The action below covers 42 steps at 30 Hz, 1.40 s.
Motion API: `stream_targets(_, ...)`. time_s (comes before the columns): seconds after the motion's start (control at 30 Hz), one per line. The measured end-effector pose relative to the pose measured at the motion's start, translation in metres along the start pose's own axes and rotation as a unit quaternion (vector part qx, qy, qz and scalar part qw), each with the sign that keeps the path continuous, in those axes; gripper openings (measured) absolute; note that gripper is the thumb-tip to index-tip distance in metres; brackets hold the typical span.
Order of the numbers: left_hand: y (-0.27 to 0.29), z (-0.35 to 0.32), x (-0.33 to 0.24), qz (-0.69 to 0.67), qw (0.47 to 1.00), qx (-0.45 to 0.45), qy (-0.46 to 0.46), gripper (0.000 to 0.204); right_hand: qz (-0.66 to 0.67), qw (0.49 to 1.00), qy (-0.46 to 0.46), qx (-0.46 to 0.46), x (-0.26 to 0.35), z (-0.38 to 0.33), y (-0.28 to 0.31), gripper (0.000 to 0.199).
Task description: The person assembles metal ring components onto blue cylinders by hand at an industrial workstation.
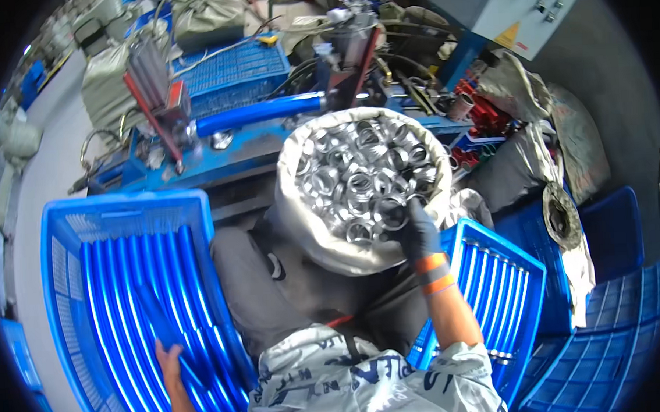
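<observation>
My right hand (pixel 418 235), in a dark glove with an orange band at the wrist, reaches over the near right rim of a large pale sack (pixel 294 230). It is among shiny metal rings (pixel 360 182) that fill the sack; its dark fingers blend together, so their grip is unclear. At lower left, my left hand (pixel 171 356) is closed at the side of a blue tube (pixel 161 313) lying aslant over the others. Part of its fingers is hidden. Rows of glossy blue tubes (pixel 121 311) lie in the blue crate (pixel 52 292) around it.
A second blue crate (pixel 535 271) with shiny tubes stands right of my legs. Ahead, a long blue tube (pixel 260 113) sits across a machine bench (pixel 174 172). A grey control box (pixel 513 10) is at upper right. More sacks (pixel 516 161) and stacked blue crates (pixel 608 334) crowd the right.
</observation>
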<state>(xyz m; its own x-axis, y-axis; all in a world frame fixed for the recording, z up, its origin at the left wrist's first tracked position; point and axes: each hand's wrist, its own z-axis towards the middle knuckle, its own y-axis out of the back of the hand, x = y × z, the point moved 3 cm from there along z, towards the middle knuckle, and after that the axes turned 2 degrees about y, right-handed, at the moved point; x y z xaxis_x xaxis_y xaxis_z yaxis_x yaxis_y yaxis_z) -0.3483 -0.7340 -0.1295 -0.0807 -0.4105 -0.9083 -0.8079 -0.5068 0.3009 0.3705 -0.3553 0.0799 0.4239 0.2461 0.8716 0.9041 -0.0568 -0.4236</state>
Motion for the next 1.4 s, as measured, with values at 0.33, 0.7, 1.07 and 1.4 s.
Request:
stream_targets(0.33,-0.299,-0.057,-0.483,0.315,0.815,0.17,-0.456,0.062,0.047,0.989,0.051,0.134,0.045,-0.049,-0.061,0.093)
stream_targets(0.7,-0.32,-0.061,-0.498,0.371,0.752,0.234,-0.492,0.069,0.008,0.963,0.157,0.218,0.05,-0.048,-0.069,0.109)
stream_targets(1.07,-0.332,-0.053,-0.477,0.363,0.763,0.234,-0.481,0.067,-0.141,0.97,0.065,0.189,0.045,-0.03,-0.055,0.088)
stream_targets(1.4,-0.309,-0.042,-0.468,-0.2,0.92,0.201,-0.271,0.084,-0.756,0.588,0.285,-0.035,0.069,0.079,0.003,0.069)
